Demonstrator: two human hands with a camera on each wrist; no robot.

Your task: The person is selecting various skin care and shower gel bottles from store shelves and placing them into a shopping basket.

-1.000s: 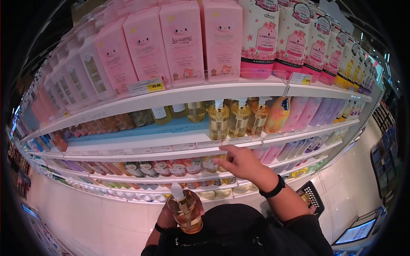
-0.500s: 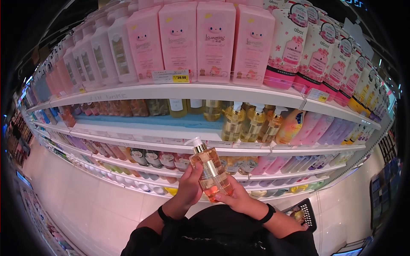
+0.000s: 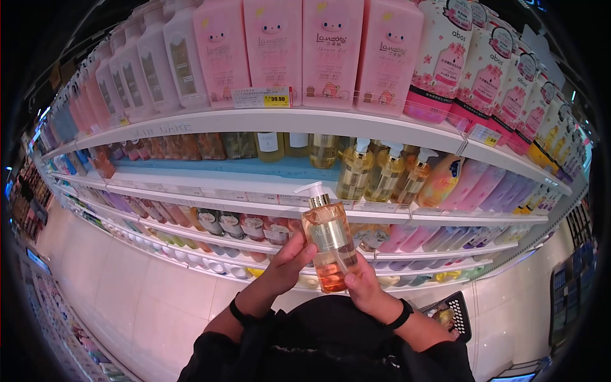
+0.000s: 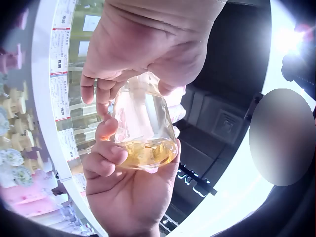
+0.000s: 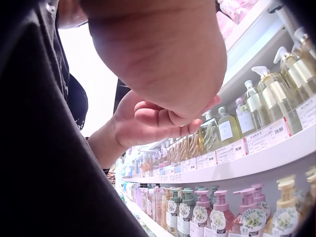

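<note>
Pump bottle [image 3: 329, 245] of amber liquid sits upright before the shelf edge [image 3: 242, 198], held between both hands. It could slip and drop, I judge, since its smooth body rests mostly on fingertips. Left hand [image 3: 287, 262] wraps it from 9 o'clock. Right hand [image 3: 364, 288] cups its base from 5 o'clock, fingers curled.

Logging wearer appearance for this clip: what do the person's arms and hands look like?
The left hand and right hand are bare, ungloved. Each wrist carries a black band, left band, right band; black sleeves start higher up.
</note>
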